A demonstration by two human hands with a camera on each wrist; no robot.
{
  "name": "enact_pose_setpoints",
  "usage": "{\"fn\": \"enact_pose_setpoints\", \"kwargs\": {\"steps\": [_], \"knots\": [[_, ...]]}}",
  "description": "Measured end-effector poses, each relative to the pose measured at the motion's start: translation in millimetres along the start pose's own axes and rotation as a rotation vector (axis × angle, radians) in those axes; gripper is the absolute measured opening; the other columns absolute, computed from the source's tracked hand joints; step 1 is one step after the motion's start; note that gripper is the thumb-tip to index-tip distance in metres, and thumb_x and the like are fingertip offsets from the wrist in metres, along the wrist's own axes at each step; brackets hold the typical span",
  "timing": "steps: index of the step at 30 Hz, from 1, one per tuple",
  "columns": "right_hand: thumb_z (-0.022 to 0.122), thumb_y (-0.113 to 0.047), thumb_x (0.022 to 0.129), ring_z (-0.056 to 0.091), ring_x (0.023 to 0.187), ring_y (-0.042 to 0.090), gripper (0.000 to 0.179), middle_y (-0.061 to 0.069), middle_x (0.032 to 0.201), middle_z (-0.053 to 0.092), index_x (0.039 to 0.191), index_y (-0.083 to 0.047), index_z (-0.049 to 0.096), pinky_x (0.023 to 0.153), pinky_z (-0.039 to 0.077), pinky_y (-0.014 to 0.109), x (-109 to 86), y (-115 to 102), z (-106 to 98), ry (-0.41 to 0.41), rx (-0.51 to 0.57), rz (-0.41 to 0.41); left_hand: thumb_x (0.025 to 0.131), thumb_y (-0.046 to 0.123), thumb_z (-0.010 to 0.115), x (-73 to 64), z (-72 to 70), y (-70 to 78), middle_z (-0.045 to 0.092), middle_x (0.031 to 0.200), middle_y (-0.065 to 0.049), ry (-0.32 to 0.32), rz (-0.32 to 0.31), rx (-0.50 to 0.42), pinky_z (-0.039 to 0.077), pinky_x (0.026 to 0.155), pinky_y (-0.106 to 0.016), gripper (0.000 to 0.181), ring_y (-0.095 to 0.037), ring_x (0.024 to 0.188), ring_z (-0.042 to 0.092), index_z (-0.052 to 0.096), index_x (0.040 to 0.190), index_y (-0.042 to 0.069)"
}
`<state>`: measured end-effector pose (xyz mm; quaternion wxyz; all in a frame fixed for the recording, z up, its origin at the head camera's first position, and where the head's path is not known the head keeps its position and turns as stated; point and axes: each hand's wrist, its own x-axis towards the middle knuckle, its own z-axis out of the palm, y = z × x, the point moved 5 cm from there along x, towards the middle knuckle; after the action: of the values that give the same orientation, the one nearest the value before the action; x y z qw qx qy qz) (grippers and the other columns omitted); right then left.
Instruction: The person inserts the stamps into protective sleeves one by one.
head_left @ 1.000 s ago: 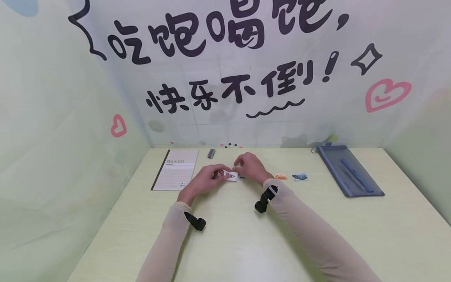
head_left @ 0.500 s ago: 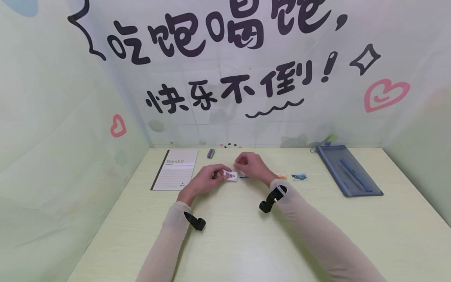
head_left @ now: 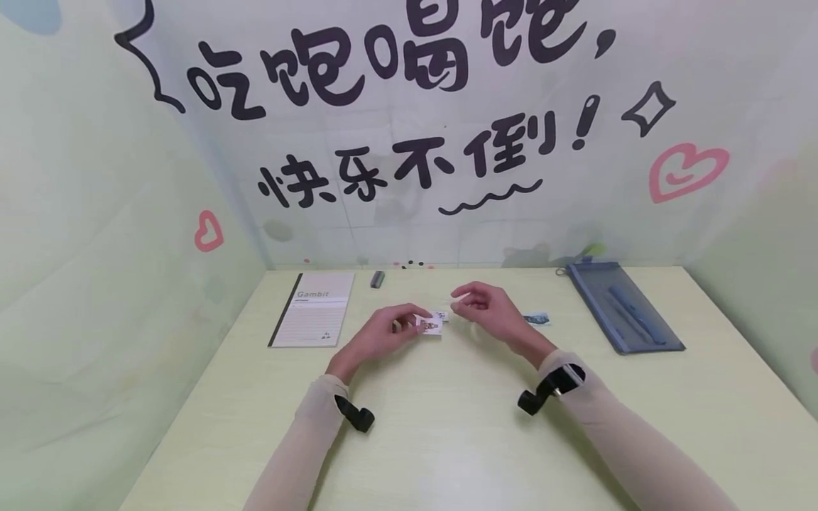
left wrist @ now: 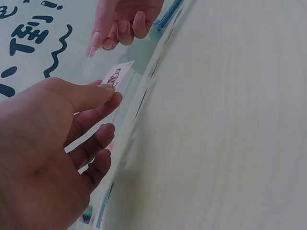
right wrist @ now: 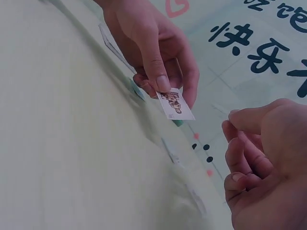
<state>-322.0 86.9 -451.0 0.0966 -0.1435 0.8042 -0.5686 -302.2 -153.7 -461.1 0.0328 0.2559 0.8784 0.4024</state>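
Observation:
A small white picture card (head_left: 430, 326) with a brown printed figure is pinched between the thumb and fingers of my left hand (head_left: 377, 337). Its picture faces the camera in the right wrist view. To the right, my right hand (head_left: 491, 312) pinches a thin clear strip (left wrist: 89, 65) between thumb and forefinger, apart from the card. The strip shows only faintly, while the other fingers of that hand are curled. Behind the held card lies another small card (head_left: 442, 315) on the table. A blue picture card (head_left: 537, 319) lies just beyond my right wrist.
A lined notebook (head_left: 313, 312) marked Gambit lies at the back left of the table (head_left: 441, 426). Near the back edge is a small dark block (head_left: 378, 279). A blue mesh pouch (head_left: 639, 323) with pens inside lies at the right. Printed fabric walls enclose the table.
My right hand has moved right, away from the left, taking the clear strip with it. The left hand keeps the picture card, slightly lower and further right. An orange card is now hidden.

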Motion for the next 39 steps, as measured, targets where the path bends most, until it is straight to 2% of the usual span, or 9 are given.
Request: {"fn": "enact_pose_setpoints", "kwargs": {"steps": [5, 8, 13, 16, 22, 27, 30, 34, 39], "knots": [[0.078, -0.033, 0.103, 0.064, 0.085, 0.024, 0.048, 0.018, 0.112, 0.076, 0.143, -0.011, 0.065, 0.072, 0.053, 0.029, -35.9, 20, -10, -0.047, 0.055, 0.052, 0.107, 0.028, 0.072, -6.1, 22.8, 15.8, 0.071, 0.094, 0.006, -0.044, 0.028, -0.069, 0.054, 0.079, -0.026, 0.025, -0.013, 0.085, 0.065, 0.074, 0.131, 0.034], [0.078, -0.032, 0.103, 0.061, 0.079, 0.020, 0.049, 0.017, 0.109, 0.075, 0.144, -0.009, 0.064, 0.068, 0.052, 0.028, -54.7, 29, -16, -0.072, 0.073, 0.054, 0.107, 0.027, 0.071, -10.3, 36.0, 24.3, 0.075, 0.095, 0.004, -0.084, 0.032, -0.154, 0.055, 0.079, -0.026, 0.026, -0.012, 0.084, 0.068, 0.073, 0.133, 0.032], [0.079, -0.030, 0.102, 0.065, 0.086, 0.018, 0.052, 0.013, 0.108, 0.074, 0.143, -0.004, 0.062, 0.072, 0.053, 0.026, -79.5, 39, -25, -0.083, 0.083, 0.071, 0.108, 0.019, 0.070, -16.8, 55.9, 34.4, 0.081, 0.095, -0.005, -0.167, -0.001, -0.322, 0.059, 0.079, -0.025, 0.028, -0.015, 0.083, 0.077, 0.071, 0.136, 0.024], [0.081, -0.030, 0.100, 0.067, 0.090, 0.018, 0.052, 0.009, 0.108, 0.073, 0.143, -0.007, 0.063, 0.074, 0.054, 0.024, -89.5, 43, -29, -0.076, 0.093, 0.108, 0.107, 0.017, 0.071, -19.4, 63.3, 37.3, 0.082, 0.099, -0.007, -0.171, -0.034, -0.375, 0.061, 0.082, -0.025, 0.029, -0.016, 0.086, 0.079, 0.070, 0.136, 0.020], [0.081, -0.030, 0.100, 0.068, 0.091, 0.018, 0.053, 0.011, 0.113, 0.072, 0.147, -0.011, 0.064, 0.082, 0.055, 0.023, -96.1, 49, -27, -0.116, 0.100, 0.095, 0.105, 0.021, 0.075, -20.6, 67.9, 35.2, 0.084, 0.103, -0.008, -0.093, -0.110, -0.422, 0.058, 0.085, -0.021, 0.025, -0.015, 0.088, 0.080, 0.073, 0.128, 0.014], [0.078, -0.025, 0.102, 0.068, 0.094, 0.015, 0.041, 0.015, 0.122, 0.074, 0.138, -0.008, 0.070, 0.083, 0.056, 0.022, -97.6, 50, -29, -0.114, 0.099, 0.065, 0.104, 0.026, 0.075, -19.5, 69.5, 33.3, 0.085, 0.102, -0.006, -0.087, -0.131, -0.434, 0.055, 0.086, -0.021, 0.021, -0.014, 0.088, 0.080, 0.076, 0.122, 0.015], [0.076, -0.023, 0.103, 0.064, 0.089, 0.013, 0.034, 0.016, 0.125, 0.074, 0.130, -0.003, 0.072, 0.077, 0.054, 0.023, -97.4, 49, -31, -0.094, 0.106, 0.056, 0.104, 0.028, 0.076, -19.3, 70.1, 33.0, 0.085, 0.101, -0.001, -0.089, -0.131, -0.422, 0.054, 0.087, -0.022, 0.018, -0.013, 0.087, 0.078, 0.077, 0.119, 0.018], [0.075, -0.025, 0.104, 0.056, 0.077, 0.012, 0.030, 0.010, 0.109, 0.072, 0.124, -0.002, 0.073, 0.067, 0.049, 0.025, -95.4, 50, -31, -0.072, 0.112, 0.055, 0.103, 0.030, 0.077, -19.9, 71.5, 32.9, 0.085, 0.102, 0.005, -0.087, -0.144, -0.393, 0.055, 0.084, -0.023, 0.015, -0.012, 0.087, 0.077, 0.079, 0.116, 0.022], [0.074, -0.028, 0.105, 0.054, 0.070, 0.011, 0.029, 0.005, 0.092, 0.068, 0.120, -0.003, 0.073, 0.064, 0.048, 0.025, -93.5, 52, -28, -0.060, 0.114, 0.054, 0.102, 0.034, 0.078, -20.5, 72.9, 32.6, 0.085, 0.103, 0.008, -0.087, -0.158, -0.373, 0.054, 0.084, -0.024, 0.016, -0.012, 0.090, 0.078, 0.079, 0.115, 0.025]]}}
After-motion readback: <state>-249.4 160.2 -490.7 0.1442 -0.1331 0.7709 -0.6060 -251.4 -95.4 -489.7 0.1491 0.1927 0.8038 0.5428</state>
